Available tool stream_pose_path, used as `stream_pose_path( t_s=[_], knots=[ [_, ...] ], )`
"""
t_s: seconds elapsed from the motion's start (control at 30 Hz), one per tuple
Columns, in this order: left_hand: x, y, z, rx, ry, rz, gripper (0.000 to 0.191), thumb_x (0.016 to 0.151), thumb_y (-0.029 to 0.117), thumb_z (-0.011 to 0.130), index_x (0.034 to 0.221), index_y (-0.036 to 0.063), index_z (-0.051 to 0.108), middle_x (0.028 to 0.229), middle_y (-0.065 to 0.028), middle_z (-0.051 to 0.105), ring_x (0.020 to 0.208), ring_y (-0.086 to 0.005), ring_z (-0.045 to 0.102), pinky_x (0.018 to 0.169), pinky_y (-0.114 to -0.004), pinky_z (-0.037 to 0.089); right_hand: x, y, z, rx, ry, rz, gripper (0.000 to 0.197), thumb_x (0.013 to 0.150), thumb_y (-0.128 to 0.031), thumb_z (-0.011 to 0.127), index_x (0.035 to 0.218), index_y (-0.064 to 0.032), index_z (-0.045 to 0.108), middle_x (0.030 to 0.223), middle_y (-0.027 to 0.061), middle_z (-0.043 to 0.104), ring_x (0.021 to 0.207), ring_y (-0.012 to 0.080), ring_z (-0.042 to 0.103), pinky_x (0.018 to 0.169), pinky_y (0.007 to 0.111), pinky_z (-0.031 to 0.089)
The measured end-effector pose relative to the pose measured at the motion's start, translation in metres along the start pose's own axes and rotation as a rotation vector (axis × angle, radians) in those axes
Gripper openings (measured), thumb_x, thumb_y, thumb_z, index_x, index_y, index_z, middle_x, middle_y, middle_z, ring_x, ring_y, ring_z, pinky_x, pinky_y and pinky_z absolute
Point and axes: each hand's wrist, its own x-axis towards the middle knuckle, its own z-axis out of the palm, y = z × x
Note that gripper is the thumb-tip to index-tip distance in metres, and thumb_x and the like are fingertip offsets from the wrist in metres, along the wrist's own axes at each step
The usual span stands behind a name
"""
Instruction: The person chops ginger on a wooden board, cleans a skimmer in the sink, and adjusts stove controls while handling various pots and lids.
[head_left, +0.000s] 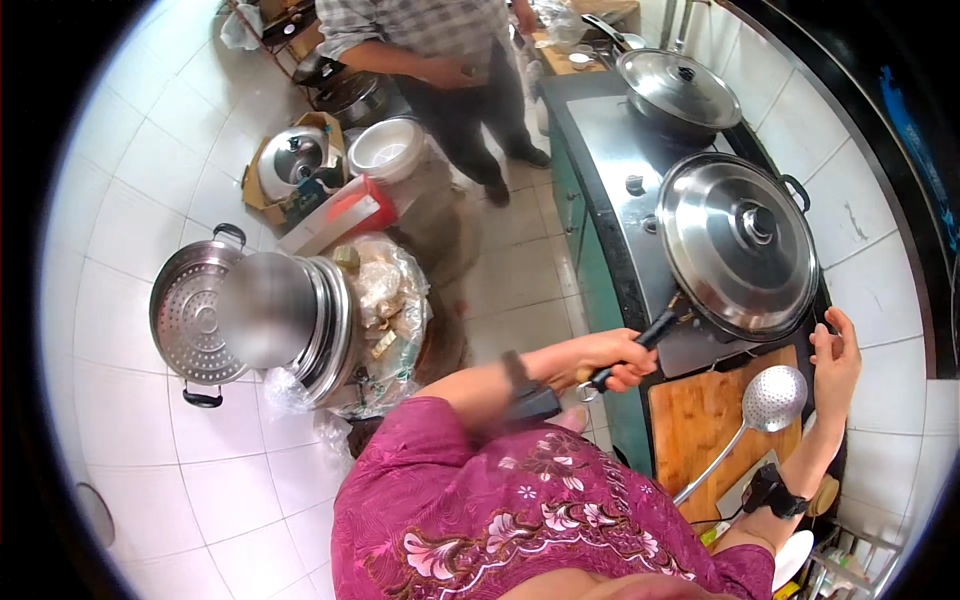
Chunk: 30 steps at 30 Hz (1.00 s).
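Observation:
My left hand (624, 361) is closed around the black handle (660, 328) of a large wok on the stove. A domed steel lid (720, 247) with a black knob (759, 223) covers this wok, so its contents are hidden. On the wall side, my right hand (834, 360) is raised near the lid's lower right edge, fingers apart and empty. Between my forearms, a perforated steel skimmer (774, 397) lies across a wooden cutting board (686, 420). Part of the board is hidden under my right arm.
A second lidded pan (679, 90) stands farther along the steel stove top (600, 139). Another person (442, 45) stands in the aisle. To the left are a steel steamer basket (199, 315), stacked steel pans (337, 330), plastic bags (386, 289) and a white basin (386, 146).

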Motion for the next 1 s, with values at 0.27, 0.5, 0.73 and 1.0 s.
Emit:
stream_pose_path(
  t_s=[0.27,0.5,0.73,1.0],
  knots=[
    [-0.151,0.017,-0.045,-0.029,0.192,0.108,0.021,0.077,0.007,0.064,0.079,0.0105,0.044,0.054,0.0035,0.038,0.039,-0.0035,0.034,0.033,-0.02,0.026,0.014,-0.06,0.064,0.123,-0.157,-0.126,0.027,0.085,-0.009,0.059,0.11,-0.0016,0.056,0.095,0.0015,0.057,0.074,0.008,0.052,0.065,0.022,0.043],
    [-0.275,0.026,-0.092,-0.023,0.545,0.315,0.019,0.078,0.01,0.064,0.079,0.0086,0.045,0.055,0.0028,0.038,0.039,-0.0045,0.035,0.033,-0.021,0.029,0.026,-0.146,0.194,0.255,-0.391,-0.108,0.023,0.082,-0.007,0.059,0.103,0.0012,0.058,0.087,0.0052,0.059,0.072,0.0097,0.055,0.065,0.023,0.045],
    [-0.341,0.048,-0.156,-0.221,0.587,0.429,0.016,0.079,0.008,0.061,0.076,0.0078,0.046,0.051,0.0019,0.039,0.037,-0.0047,0.035,0.032,-0.021,0.028,0.05,-0.225,0.318,0.11,-0.71,-0.311,0.025,0.078,-0.01,0.063,0.098,0.003,0.059,0.087,0.0096,0.061,0.067,0.0148,0.056,0.062,0.028,0.046],
    [-0.347,0.087,-0.2,-0.377,0.741,0.623,0.011,0.083,0.001,0.054,0.085,0.0094,0.047,0.054,0.0036,0.037,0.04,-0.0047,0.034,0.034,-0.02,0.027,0.109,-0.266,0.383,0.008,-0.902,-0.345,0.026,0.079,-0.012,0.063,0.099,0.0039,0.059,0.088,0.0113,0.063,0.071,0.0151,0.058,0.063,0.027,0.046]
  ],
)
